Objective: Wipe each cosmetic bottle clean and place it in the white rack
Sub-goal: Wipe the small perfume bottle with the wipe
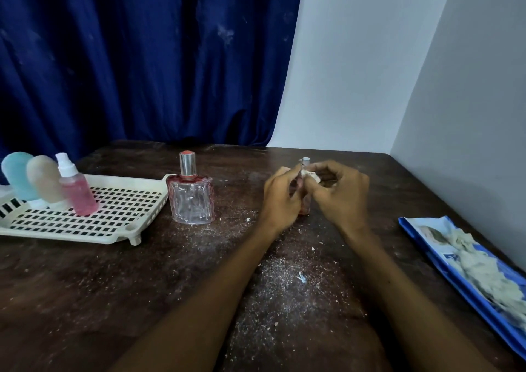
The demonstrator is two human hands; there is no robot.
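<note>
Dark wooden table point(142, 286) is pretty dusty, whitish crumbs point(287, 283) all over its middle. Blue curtain point(142, 58) and plain white wall point(355, 72) behind the table. Blue packet point(449, 260) at the table's right edge, crumpled pale wads point(478, 266) on top.

A plain room at home: a worn, dust-speckled dark wooden bench point(113, 272) set in a corner, heavy blue curtain point(142, 58) behind it, bare white walls point(355, 72) beside.

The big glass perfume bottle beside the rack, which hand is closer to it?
Left. The left hand holds the small bottle just right of the perfume bottle; the right hand, pinching a wipe against that small bottle, is farther right.
</note>
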